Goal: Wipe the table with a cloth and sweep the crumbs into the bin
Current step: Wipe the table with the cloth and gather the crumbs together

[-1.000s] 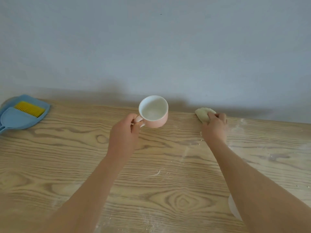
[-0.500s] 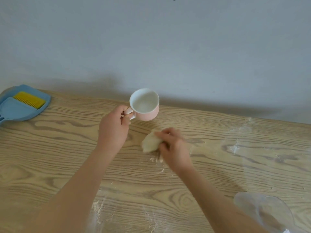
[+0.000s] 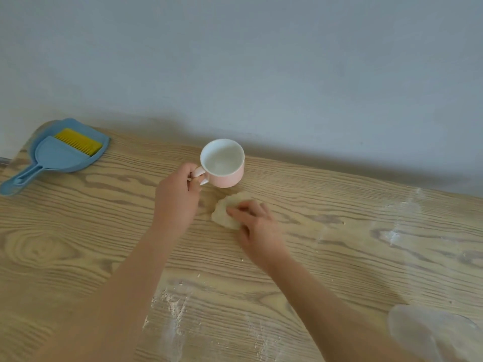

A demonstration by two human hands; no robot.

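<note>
At the far left of the pale wood-grain table (image 3: 65,257) lies a blue plastic dustpan (image 3: 52,158), with a yellow comb-toothed brush (image 3: 78,141) in it. My left hand (image 3: 177,197) pinches the handle of a pink ceramic mug with a white inside (image 3: 224,165); I cannot tell whether it rests on the wood. Just in front of the mug sits the crumpled cream cloth (image 3: 224,212), and the fingers of my right hand (image 3: 258,228) bend over it, holding it down. White crumbs (image 3: 172,307) streak the near wood and the far right. A blurred translucent object (image 3: 431,333) sits at the bottom right.
</note>
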